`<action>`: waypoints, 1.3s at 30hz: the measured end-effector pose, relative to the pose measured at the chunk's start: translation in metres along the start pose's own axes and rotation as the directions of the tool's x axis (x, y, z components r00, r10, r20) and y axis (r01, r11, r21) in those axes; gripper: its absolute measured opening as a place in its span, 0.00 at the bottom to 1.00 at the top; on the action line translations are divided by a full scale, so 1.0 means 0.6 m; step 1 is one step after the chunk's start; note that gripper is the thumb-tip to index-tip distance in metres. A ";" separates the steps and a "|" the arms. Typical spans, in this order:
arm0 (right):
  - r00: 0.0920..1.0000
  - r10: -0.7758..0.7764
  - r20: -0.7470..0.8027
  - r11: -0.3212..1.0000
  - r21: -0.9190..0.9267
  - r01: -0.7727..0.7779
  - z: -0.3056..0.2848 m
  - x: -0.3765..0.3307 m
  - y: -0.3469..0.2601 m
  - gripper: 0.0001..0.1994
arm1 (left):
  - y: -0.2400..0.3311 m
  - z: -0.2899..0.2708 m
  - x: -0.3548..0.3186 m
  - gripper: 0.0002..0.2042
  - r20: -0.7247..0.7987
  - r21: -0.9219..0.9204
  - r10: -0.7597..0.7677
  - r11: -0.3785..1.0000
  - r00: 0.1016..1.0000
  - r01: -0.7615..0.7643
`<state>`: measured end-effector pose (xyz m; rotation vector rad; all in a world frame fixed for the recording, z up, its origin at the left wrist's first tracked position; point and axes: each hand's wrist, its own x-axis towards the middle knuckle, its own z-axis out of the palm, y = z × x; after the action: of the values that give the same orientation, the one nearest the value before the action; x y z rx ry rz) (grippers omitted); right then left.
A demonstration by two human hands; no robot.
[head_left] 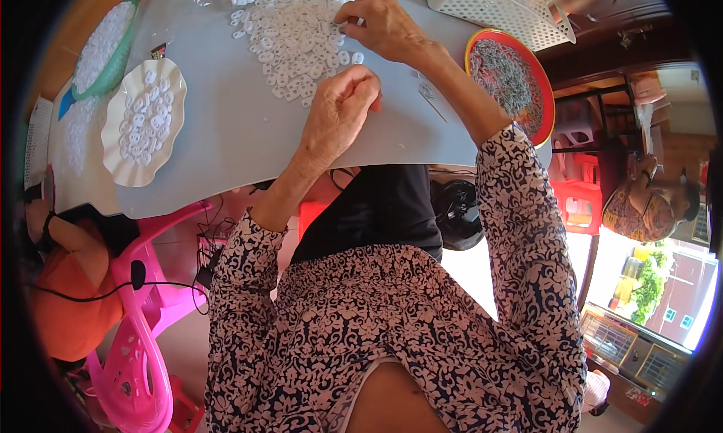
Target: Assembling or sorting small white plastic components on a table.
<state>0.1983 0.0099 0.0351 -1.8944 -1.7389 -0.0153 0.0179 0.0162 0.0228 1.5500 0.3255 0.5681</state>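
Note:
A heap of small white ring-shaped plastic parts (294, 26) lies spread on a pale grey table (218, 139). My left hand (340, 109) rests on the table at the near edge of the heap, fingers curled into a loose fist; a small piece may be pinched inside, but I cannot tell. My right hand (384, 28) lies on the heap further back, fingertips bent down among the white parts. Both forearms wear a dark floral-patterned sleeve.
A white scalloped dish (143, 124) with white parts sits left. A green bowl (105, 49) stands behind it. A red-rimmed tray (512, 79) of small metal pieces is right, a white lattice basket (497, 7) behind. A pink plastic chair (143, 335) and another person (648, 207) are nearby.

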 end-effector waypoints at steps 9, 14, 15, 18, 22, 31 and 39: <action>0.995 0.050 0.087 0.991 -0.132 -0.038 0.003 0.008 -0.025 0.06 | 0.010 0.004 -0.004 0.08 0.006 0.033 0.000 0.999 1.000 0.000; 0.996 0.038 0.083 0.989 -0.147 -0.026 0.011 0.010 -0.024 0.06 | 0.009 0.005 -0.004 0.08 -0.005 0.024 -0.010 1.000 1.000 0.011; 0.997 0.030 0.077 0.993 -0.115 -0.021 0.011 0.008 -0.021 0.06 | 0.010 0.005 -0.003 0.08 -0.007 0.027 -0.015 1.000 1.000 0.015; 0.997 0.066 0.046 0.998 -0.004 -0.066 -0.001 -0.005 -0.020 0.06 | 0.008 0.003 -0.003 0.09 -0.011 0.039 -0.001 0.999 1.000 0.001; 0.908 0.411 0.078 0.832 0.375 -0.408 -0.026 -0.044 -0.048 0.09 | 0.005 -0.001 -0.001 0.10 -0.085 -0.015 0.027 0.999 0.996 -0.028; 0.806 0.548 0.223 0.170 0.914 -0.368 -0.007 -0.144 -0.091 0.11 | -0.001 -0.006 0.006 0.06 -0.203 0.137 0.075 0.989 0.976 -0.047; 0.789 0.595 0.153 0.109 0.957 -0.269 0.000 -0.183 -0.110 0.07 | -0.006 0.002 -0.002 0.03 -0.061 0.276 0.303 0.921 0.951 -0.276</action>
<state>0.1200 -0.0903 0.0202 -1.1937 -0.5125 0.8198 0.0179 0.0147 0.0190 1.8478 0.2579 0.8670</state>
